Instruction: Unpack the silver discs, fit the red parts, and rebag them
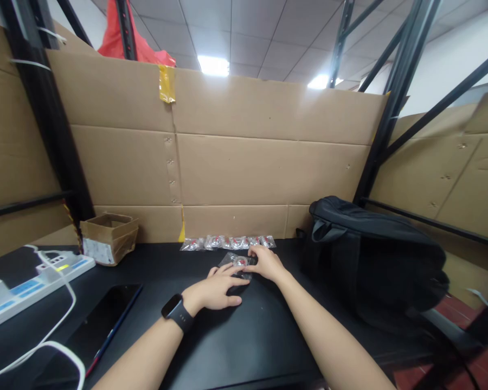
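A clear plastic packet (241,261) with a small red and silver item inside lies on the black table (228,336). My left hand (219,287), with a dark watch on its wrist, rests palm down with fingers spread, its fingertips on the packet's near left side. My right hand (267,262) is at the packet's right edge, thumb and index finger curled close together around that edge. Beyond both hands, several similar clear packets (231,242) form a row along the foot of the cardboard wall.
A black bag (370,260) stands on the right. On the left are an open cardboard box (111,235), a white power strip (36,287) with white cables, and a dark phone or tablet (101,325). Cardboard panels (236,162) and black metal posts enclose the table.
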`<state>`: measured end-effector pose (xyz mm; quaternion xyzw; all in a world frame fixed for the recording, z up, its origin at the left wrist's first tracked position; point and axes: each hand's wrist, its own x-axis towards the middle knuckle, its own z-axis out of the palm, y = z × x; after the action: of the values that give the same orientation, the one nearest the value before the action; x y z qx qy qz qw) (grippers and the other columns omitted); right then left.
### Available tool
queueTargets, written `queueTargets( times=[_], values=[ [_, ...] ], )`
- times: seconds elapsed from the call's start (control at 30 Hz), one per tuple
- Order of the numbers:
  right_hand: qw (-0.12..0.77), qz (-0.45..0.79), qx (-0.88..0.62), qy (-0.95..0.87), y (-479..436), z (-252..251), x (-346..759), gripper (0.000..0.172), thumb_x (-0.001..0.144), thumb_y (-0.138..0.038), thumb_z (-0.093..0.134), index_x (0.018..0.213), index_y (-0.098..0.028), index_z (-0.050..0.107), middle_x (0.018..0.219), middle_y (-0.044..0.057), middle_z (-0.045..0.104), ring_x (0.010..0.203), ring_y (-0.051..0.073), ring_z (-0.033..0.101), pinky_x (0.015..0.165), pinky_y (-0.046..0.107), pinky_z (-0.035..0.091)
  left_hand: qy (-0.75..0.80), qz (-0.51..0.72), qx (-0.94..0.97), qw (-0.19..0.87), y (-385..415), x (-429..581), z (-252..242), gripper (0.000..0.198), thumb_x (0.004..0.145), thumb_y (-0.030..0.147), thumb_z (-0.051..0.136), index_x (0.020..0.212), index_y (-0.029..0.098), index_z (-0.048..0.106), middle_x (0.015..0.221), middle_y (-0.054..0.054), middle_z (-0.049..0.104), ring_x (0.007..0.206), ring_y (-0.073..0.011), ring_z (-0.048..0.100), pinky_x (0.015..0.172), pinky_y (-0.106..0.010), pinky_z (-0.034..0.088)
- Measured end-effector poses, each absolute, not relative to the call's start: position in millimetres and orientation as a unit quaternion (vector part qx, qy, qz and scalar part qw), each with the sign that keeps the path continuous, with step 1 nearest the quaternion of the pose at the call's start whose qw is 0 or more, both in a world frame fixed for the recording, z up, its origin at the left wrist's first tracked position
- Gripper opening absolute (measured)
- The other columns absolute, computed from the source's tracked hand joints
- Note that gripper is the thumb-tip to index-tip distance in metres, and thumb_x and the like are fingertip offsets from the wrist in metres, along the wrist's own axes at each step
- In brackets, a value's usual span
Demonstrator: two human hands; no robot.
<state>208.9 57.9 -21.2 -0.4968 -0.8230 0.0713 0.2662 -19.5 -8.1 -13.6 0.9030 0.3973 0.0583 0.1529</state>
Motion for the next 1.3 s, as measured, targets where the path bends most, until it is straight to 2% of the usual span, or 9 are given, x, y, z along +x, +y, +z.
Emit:
queueTargets(
  times=[0.2,0.33,0.43,0.6,0.8,0.9,1.0,1.13,1.3],
  values=[
    [0.268,0.209,-0.408,-0.848,65.2,-27.2,208.6,0.033,0.073,-0.020,0.080,0.102,-0.017,0.067,0.085,0.001,0.070,0.068,0.012,0.059,0.066,0.023,0.045,0.432,0.092,0.889,0.120,-9.9,-22.3,-13.9,0.044,0.088,0.045,0.057,0.132,0.048,0.056,0.148,-0.002,0.045,0.138,-0.0337,0.036,0.110,-0.059,0.028],
    [0.259,0.209,-0.429,-0.840,65.4,-29.0,206.9,0.021,0.078,-0.022,0.077,0.097,-0.018,0.068,0.075,-0.001,0.069,0.064,0.011,0.059,0.064,0.021,0.043,0.440,0.092,0.887,0.106,-11.5,-18.5,-18.1,0.051,0.089,0.049,0.054,0.139,0.047,0.049,0.151,-0.005,0.043,0.137,-0.0369,0.036,0.109,-0.061,0.028],
    [0.241,0.170,-0.478,-0.827,64.5,-28.0,208.1,0.023,0.077,-0.029,0.079,0.095,-0.020,0.069,0.075,-0.002,0.068,0.066,0.011,0.060,0.063,0.021,0.040,0.443,0.086,0.886,0.106,-11.6,-17.0,-20.6,0.049,0.090,0.050,0.052,0.139,0.048,0.050,0.154,-0.005,0.039,0.140,-0.0382,0.032,0.109,-0.063,0.026],
    [0.237,0.086,-0.502,-0.828,57.9,-25.6,205.4,0.033,0.074,-0.037,0.081,0.103,-0.027,0.067,0.091,-0.002,0.068,0.082,0.015,0.062,0.065,0.023,0.039,0.445,0.065,0.884,0.124,-9.0,-19.1,-25.0,0.049,0.092,0.044,0.049,0.140,0.053,0.046,0.161,-0.001,0.029,0.146,-0.0401,0.021,0.109,-0.069,0.021],
    [0.268,0.011,-0.498,-0.825,53.3,-31.5,182.9,0.033,0.083,-0.033,0.072,0.114,-0.026,0.063,0.117,0.007,0.061,0.112,0.024,0.057,0.084,0.030,0.045,0.440,0.058,0.887,0.128,-7.3,-21.9,-24.3,0.049,0.092,0.038,0.052,0.137,0.056,0.047,0.162,0.002,0.025,0.149,-0.0394,0.014,0.110,-0.069,0.017],
    [0.283,0.050,-0.461,-0.840,55.0,-30.8,183.5,0.038,0.081,-0.034,0.074,0.116,-0.025,0.062,0.117,0.007,0.060,0.106,0.023,0.059,0.084,0.031,0.047,0.441,0.092,0.885,0.119,-6.2,-23.5,-16.2,0.036,0.091,0.039,0.053,0.123,0.051,0.063,0.154,0.002,0.039,0.145,-0.0357,0.024,0.111,-0.063,0.022],
    [0.283,0.143,-0.376,-0.870,56.9,-24.2,195.4,0.047,0.076,-0.035,0.079,0.119,-0.023,0.062,0.111,0.006,0.061,0.086,0.017,0.060,0.077,0.028,0.049,0.441,0.132,0.881,0.112,-4.4,-25.4,-7.2,0.028,0.089,0.032,0.053,0.105,0.042,0.073,0.141,0.001,0.053,0.137,-0.0316,0.035,0.111,-0.057,0.028],
    [0.307,0.189,-0.332,-0.872,57.9,-16.3,210.0,0.022,0.090,-0.019,0.059,0.110,-0.021,0.067,0.105,0.005,0.062,0.077,0.013,0.059,0.077,0.026,0.049,0.442,0.193,0.871,0.098,-2.3,-26.2,-1.8,0.044,0.076,0.009,0.047,0.101,0.034,0.072,0.129,-0.001,0.061,0.129,-0.0267,0.044,0.109,-0.048,0.034],
    [0.296,0.178,-0.341,-0.874,59.2,-23.5,203.7,0.035,0.072,-0.012,0.078,0.104,-0.021,0.070,0.105,0.003,0.061,0.073,0.011,0.057,0.075,0.024,0.048,0.443,0.243,0.858,0.088,3.6,-23.3,-9.9,0.048,0.070,0.003,0.046,0.107,0.028,0.063,0.113,-0.002,0.067,0.114,-0.0219,0.056,0.101,-0.038,0.040]
  ],
)
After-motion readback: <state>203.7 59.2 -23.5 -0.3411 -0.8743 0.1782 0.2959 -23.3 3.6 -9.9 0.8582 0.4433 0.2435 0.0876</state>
